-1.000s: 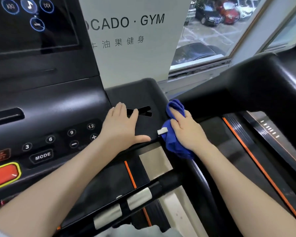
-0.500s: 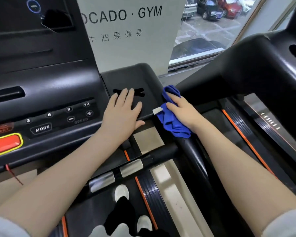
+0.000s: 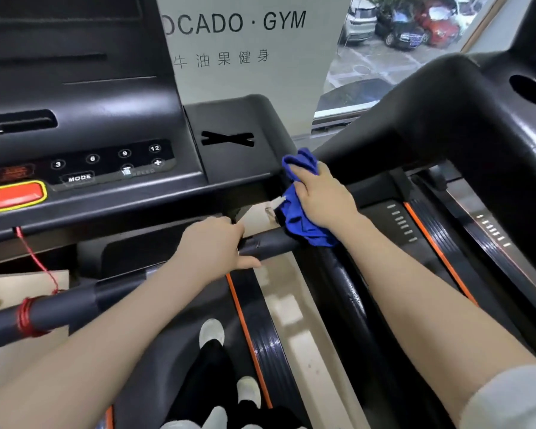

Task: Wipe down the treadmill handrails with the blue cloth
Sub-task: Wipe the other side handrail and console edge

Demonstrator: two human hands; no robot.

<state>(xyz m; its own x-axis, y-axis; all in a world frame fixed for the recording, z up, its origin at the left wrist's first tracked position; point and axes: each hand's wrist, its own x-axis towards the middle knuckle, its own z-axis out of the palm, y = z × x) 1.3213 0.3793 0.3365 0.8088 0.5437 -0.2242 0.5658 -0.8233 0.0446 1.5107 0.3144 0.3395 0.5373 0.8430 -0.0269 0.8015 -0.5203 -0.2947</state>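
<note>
Right hand on blue cloth, top of right handrail; wipe under way.

Item: my right hand, fingers curled over the bunched cloth, presses it onto the far end of the right handrail, just beside the console's right corner. My left hand, fingers wrapped round, holds the front crossbar. Progress, as I judge it: only the rail's top end is covered; its long run toward me, the crossbar and any left rail appear still to do. Orientation: right rail's long axis runs far to near, sloping down toward me; cloth hangs crumpled along it, white tag pointing left.
</note>
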